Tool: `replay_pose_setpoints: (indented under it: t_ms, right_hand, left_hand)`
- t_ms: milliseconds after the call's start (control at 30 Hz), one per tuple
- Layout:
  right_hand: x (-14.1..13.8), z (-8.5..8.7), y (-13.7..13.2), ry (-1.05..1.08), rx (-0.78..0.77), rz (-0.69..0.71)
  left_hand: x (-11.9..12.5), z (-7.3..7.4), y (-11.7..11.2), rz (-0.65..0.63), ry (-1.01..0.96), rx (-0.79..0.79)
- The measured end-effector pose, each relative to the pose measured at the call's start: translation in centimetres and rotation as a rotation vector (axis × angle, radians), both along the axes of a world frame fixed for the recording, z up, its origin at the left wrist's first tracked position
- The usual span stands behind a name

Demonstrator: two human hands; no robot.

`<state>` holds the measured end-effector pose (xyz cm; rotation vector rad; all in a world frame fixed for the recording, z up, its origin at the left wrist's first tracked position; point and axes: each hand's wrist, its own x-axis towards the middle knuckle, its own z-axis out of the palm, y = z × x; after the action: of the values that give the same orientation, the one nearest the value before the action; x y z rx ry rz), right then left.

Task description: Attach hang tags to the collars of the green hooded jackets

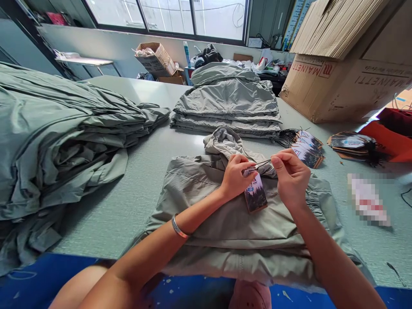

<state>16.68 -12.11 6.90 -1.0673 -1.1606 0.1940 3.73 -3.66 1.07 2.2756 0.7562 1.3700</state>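
A grey-green garment (206, 214) lies spread in front of me, its hood (225, 141) at the far side. Above it my left hand (236, 176) pinches the top of a hang tag (255, 193) with a dark forest picture, which hangs over the fabric. The thumb and fingers of my right hand (291, 178) are closed on the tag's black string (265, 163), drawn taut between the two hands. Where the string meets the garment is hidden by my fingers.
Folded garments (225, 98) are stacked behind, and a large heap of garments (64, 137) covers the left. Bundles of hang tags (305, 148) and more tags (350, 141) lie at right. A big cardboard box (328, 86) stands behind them.
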Motion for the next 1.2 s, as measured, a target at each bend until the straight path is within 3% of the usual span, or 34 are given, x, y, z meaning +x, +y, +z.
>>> replay_pose_setpoints:
  t_ms: [133,300,400,733,1067,1200]
  right_hand:
    - [1.2,-0.8,1.0,0.103,0.043,-0.054]
    - [1.7,-1.8,1.8,0.244,-0.071,0.016]
    - [1.4,-1.7,1.7,0.271,-0.061,0.043]
    - [-0.2,-0.6,0.3,0.106,-0.052,0.157]
    - [-0.4,0.0,-0.3,0.013,-0.064,0.17]
    - [-0.2,0.0,-0.3,0.003,-0.058,0.155]
  left_hand:
    - [-0.1,-0.1,0.2,-0.009,0.018,-0.035]
    - [-0.4,-0.1,0.2,0.01,0.009,-0.046]
    - [-0.3,0.2,-0.1,-0.009,-0.041,-0.018]
    - [0.1,1.8,-0.8,-0.144,-0.126,0.072]
    - [-0.2,3.4,-0.8,-0.223,-0.154,0.091]
    - [-0.2,3.4,-0.3,-0.247,-0.191,0.102]
